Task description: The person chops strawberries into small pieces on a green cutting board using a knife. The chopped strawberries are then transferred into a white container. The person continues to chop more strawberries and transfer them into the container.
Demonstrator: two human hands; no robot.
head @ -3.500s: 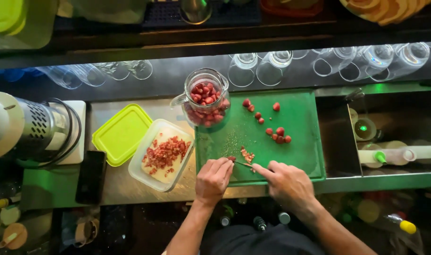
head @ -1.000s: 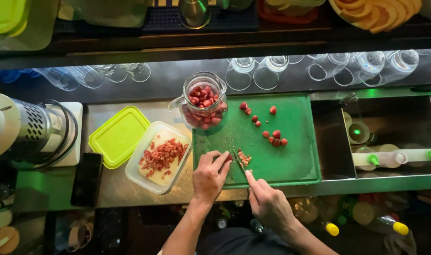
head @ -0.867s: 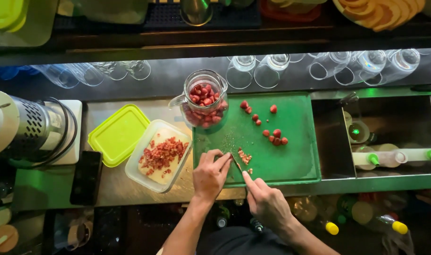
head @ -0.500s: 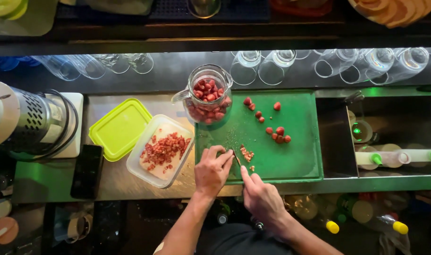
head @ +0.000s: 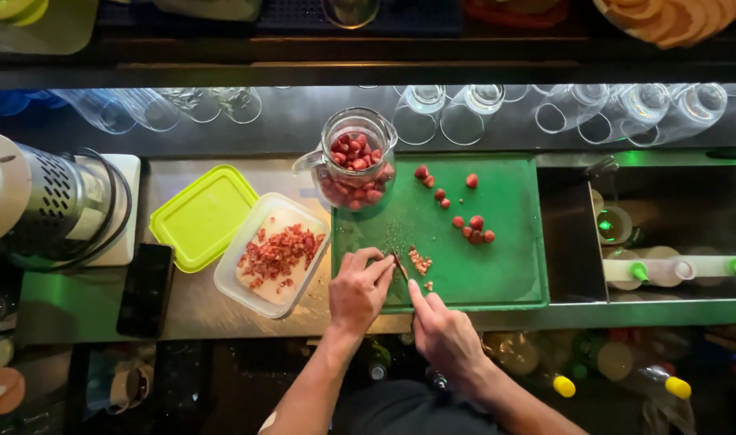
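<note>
- The green cutting board (head: 497, 242) serves as the landmark; both hands work at its near-left corner.
- The left hand (head: 358, 290) rests on that corner with fingers curled narrow, fingertips pinching something small that cannot be made out.
- The right hand (head: 444, 334) sits at the board's near edge, closed around a knife (head: 400, 266) whose blade points up onto the board beside the left fingertips.
- A small heap of chopped red pieces (head: 419, 262) lies on the board just right of the blade.
- Whole red berries (head: 468, 221) are scattered over the board's far middle.
- A glass jug (head: 356, 161) filled with red berries stands at the board's far-left corner.
- A clear plastic tub (head: 273, 256) holding chopped red bits sits just left of the board, with a lime-green lid (head: 204, 216) beyond it.
</note>
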